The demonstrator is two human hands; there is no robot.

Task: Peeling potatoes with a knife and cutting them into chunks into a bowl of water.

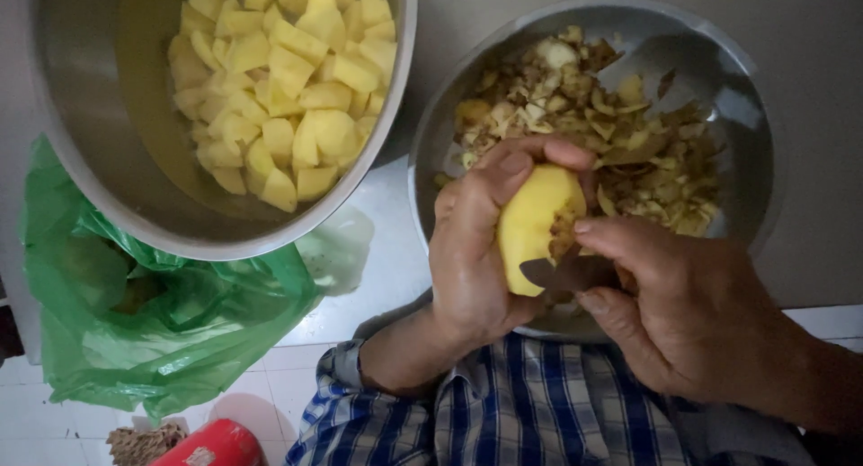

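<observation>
My left hand [476, 241] grips a mostly peeled yellow potato [532, 221] over the near rim of a steel bowl. My right hand [683, 304] holds a dark knife blade [566, 273] against the potato's lower side, where a patch of brown skin remains. The steel bowl [742, 115] behind holds a heap of potato peelings [584, 97]. My checked blue sleeve [503, 412] shows at the bottom.
A larger steel pot [99, 133] at upper left holds water and several cut yellow potato chunks [288, 79]. A green plastic bag [153, 313] lies under it. A red object [211, 443] and a woven item [139, 443] sit on the tiled floor at bottom left.
</observation>
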